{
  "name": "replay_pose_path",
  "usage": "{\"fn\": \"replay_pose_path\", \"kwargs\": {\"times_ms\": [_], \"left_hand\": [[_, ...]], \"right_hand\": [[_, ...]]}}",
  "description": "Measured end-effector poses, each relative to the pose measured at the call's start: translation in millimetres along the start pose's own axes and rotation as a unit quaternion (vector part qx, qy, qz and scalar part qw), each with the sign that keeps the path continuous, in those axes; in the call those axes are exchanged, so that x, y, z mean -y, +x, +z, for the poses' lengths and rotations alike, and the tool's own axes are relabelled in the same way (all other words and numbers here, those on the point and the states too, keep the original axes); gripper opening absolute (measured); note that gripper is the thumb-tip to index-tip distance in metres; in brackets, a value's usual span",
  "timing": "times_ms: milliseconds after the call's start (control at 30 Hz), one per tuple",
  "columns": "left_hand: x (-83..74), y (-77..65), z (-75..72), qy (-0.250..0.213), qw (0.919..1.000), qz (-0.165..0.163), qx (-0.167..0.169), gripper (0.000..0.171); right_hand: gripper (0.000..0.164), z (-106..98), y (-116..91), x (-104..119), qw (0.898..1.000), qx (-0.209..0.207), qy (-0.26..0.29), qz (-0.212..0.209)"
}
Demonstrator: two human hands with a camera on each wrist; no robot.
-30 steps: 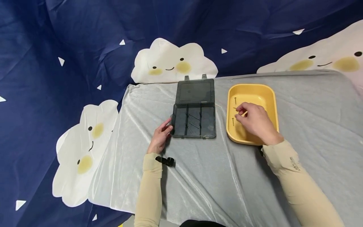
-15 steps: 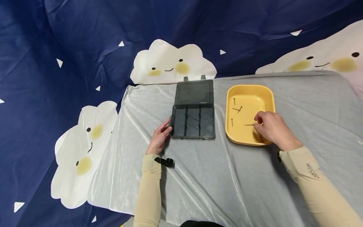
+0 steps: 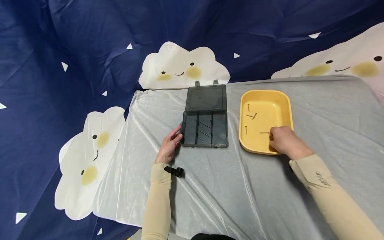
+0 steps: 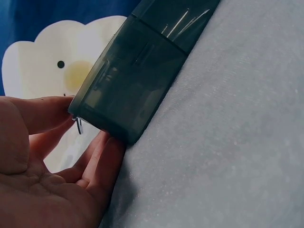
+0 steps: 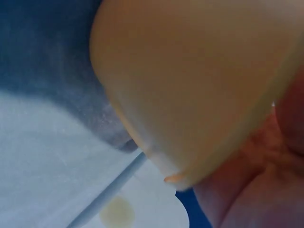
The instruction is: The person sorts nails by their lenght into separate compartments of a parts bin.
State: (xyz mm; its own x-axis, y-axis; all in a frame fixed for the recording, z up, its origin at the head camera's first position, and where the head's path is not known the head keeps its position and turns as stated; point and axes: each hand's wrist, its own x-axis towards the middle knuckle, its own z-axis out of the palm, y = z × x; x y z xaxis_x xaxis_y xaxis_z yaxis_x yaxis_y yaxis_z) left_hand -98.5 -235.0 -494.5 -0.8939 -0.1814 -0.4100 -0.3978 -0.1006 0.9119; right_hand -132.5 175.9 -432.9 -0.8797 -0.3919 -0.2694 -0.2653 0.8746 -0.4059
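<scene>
A dark see-through compartment box (image 3: 188, 128) lies on the cloth with its lid (image 3: 206, 97) folded back. Several screws (image 3: 204, 124) lie in its middle compartment. My left hand (image 3: 169, 145) holds the box's left side, thumb at the upper edge and fingers lower down in the left wrist view. To the right, my right hand (image 3: 286, 140) reaches into a yellow tray (image 3: 265, 93), fingers curled down beside a screw (image 3: 264, 133). Whether they pinch it is hidden. Other screws, one pair crossed (image 3: 252, 116), lie toward the tray's left. The tray wall (image 5: 199, 80) hides my right fingertips in the right wrist view.
A rumpled grey cloth (image 3: 216, 180) covers the table. Behind and to the left hangs a dark blue curtain (image 3: 99, 40) with cloud prints. A strip of cloth separates the box from the tray.
My right hand has moved from the tray's left part to its lower right, uncovering the crossed screws. Its fingers now reach lower by the single screw. My left hand stays on the box.
</scene>
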Motion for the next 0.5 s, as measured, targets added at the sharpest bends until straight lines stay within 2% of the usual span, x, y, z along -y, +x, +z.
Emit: {"fn": "replay_pose_path", "kwargs": {"times_ms": [500], "left_hand": [[0.3,0.0,-1.0,-0.010,0.9999,-0.007,0.003,0.042]], "right_hand": [[0.019,10.8,8.7,0.1,1.000,0.010,-0.016,0.021]]}}
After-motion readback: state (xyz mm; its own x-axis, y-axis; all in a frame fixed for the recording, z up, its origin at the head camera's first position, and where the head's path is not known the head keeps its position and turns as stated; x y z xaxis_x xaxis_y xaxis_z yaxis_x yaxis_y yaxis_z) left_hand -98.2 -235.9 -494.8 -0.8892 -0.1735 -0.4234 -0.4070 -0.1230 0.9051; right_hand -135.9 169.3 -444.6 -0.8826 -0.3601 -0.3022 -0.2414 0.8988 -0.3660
